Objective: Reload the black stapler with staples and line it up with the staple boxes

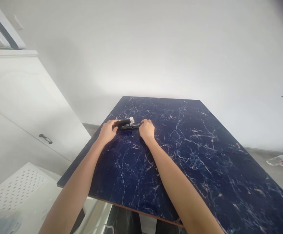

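Observation:
My left hand [107, 132] is closed around the near end of a dark cylinder-like object [122, 123], over the left side of the blue marbled table [180, 156]. Just behind it, a small white box with red print [132, 120] shows partly. Below the cylinder lies a slim black object with a shiny edge [131, 126], perhaps pens, its left end hidden by my left hand. My right hand [147, 130] rests on the table at the right end of that slim object, fingers curled in. What those fingers hold, if anything, is hidden.
A white cabinet with a dark handle [45, 139] stands to the left. Below it is a white perforated surface [15, 187]. The white wall [156, 48] rises behind the table. On the floor at right lies a clear plastic bottle [281, 160].

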Demonstrator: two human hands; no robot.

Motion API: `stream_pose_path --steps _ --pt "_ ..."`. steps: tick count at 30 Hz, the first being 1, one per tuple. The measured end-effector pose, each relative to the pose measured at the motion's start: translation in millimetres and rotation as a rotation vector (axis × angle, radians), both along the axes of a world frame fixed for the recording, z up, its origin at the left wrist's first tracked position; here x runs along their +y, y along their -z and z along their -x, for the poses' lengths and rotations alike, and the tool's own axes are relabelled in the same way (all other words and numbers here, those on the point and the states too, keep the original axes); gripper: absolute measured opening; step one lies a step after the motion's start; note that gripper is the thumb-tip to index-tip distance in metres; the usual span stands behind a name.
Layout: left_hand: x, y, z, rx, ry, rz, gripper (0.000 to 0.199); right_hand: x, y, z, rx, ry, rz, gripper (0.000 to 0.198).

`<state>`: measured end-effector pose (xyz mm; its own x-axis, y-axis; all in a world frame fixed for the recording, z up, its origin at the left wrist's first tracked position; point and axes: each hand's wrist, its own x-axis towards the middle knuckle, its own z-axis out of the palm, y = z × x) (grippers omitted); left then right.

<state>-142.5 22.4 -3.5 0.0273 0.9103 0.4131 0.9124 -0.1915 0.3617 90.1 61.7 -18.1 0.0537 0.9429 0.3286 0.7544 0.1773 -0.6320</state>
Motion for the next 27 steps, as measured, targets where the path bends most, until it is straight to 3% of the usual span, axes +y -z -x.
stream_pose_path --steps 4,12,15,18,22,27 --pt "-0.3 -1.6 -0.5 -0.008 -0.012 0.017 0.041 -16.8 -4.5 24.0 -0.145 -0.137 0.07 0.033" --pt "-9.9 -13.9 -7.9 -0.005 -0.069 0.081 0.038 -12.4 -24.7 48.9 -0.002 -0.262 0.411 0.041" --pt "-10.6 -18.1 -7.6 -0.023 -0.086 0.111 0.038 -5.1 -27.7 47.6 0.01 -0.275 0.452 0.039" --pt "-6.4 -17.6 -0.8 -0.112 -0.093 0.085 0.032 -0.4 -24.2 43.2 0.006 -0.283 0.43 0.042" --pt "4.1 -4.6 14.4 -0.224 -0.058 -0.038 0.047 4.2 -12.9 36.4 -0.081 -0.139 0.208 0.053" --pt "12.1 9.9 24.6 -0.133 0.031 0.136 0.056 8.1 0.1 37.7 -0.278 -0.181 0.04 0.059"
